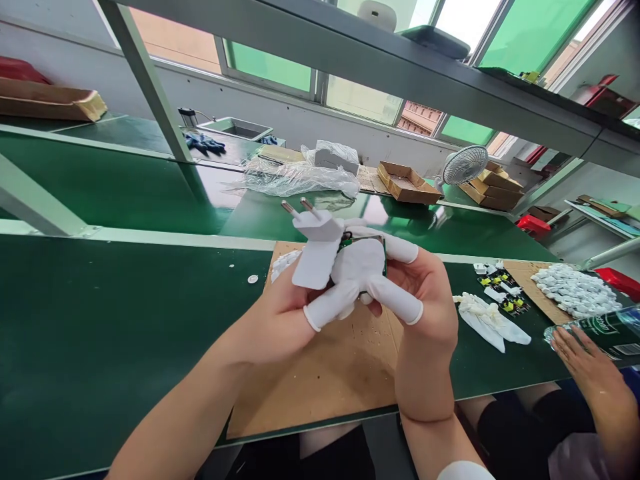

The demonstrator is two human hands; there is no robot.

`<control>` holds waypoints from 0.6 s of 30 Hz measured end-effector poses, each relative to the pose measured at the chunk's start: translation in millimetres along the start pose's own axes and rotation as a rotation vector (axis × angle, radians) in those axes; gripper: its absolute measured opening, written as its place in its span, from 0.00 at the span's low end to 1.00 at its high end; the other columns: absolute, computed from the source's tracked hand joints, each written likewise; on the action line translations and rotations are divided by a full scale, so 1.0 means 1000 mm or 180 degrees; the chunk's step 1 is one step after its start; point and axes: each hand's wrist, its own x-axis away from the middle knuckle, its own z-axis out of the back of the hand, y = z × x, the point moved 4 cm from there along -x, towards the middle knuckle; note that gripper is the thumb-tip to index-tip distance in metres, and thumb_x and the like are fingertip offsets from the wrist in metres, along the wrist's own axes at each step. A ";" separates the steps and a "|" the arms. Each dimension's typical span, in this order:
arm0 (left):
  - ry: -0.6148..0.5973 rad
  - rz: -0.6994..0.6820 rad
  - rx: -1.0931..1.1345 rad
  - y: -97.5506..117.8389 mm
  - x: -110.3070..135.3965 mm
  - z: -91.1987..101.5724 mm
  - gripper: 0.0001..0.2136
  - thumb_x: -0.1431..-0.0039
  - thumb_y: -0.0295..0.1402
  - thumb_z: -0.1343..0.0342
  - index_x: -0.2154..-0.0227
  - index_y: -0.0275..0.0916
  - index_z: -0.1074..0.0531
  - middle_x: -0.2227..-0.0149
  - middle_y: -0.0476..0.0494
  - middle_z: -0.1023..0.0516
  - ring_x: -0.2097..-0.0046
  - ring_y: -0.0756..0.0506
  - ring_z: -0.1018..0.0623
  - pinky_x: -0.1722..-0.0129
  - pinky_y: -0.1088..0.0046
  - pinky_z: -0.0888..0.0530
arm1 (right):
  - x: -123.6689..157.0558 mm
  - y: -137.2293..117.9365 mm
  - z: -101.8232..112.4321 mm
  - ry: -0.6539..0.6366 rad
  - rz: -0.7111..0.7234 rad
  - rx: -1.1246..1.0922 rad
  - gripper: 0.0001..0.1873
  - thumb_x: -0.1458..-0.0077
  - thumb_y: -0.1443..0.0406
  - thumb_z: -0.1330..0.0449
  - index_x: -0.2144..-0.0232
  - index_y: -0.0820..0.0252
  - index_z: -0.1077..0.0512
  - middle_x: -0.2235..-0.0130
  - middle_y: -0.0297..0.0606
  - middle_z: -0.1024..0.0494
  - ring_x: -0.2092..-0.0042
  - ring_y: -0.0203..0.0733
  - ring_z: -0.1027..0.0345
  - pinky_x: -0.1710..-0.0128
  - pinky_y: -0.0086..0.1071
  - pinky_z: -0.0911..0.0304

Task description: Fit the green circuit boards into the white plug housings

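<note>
Both hands are raised over a brown cardboard sheet, with white finger cots on the thumbs and some fingers. My left hand is closed around a white two-pin plug casing, its metal pins pointing up and to the left. Beside it is a rounded white piece with the green edge of a circuit board showing behind. My right hand grips this board side, its thumb against the lower part of the white piece. Whether casing and board are joined is hidden by the fingers.
To the right lie white gloves, circuit boards with yellow parts and a heap of white pieces. A co-worker's hand touches a bottle. Behind stand a cardboard tray and a fan; a shelf beam crosses above.
</note>
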 end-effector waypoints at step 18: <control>0.0255 0.0126 0.0332 -0.001 -0.002 -0.005 0.18 0.25 0.49 0.42 0.61 0.39 0.19 0.71 0.45 0.24 0.70 0.49 0.30 0.77 0.74 0.36 | -0.004 0.015 0.004 0.0310 -0.0090 -0.0017 0.24 0.37 0.44 0.28 0.53 0.55 0.13 0.68 0.36 0.16 0.76 0.36 0.30 0.81 0.28 0.32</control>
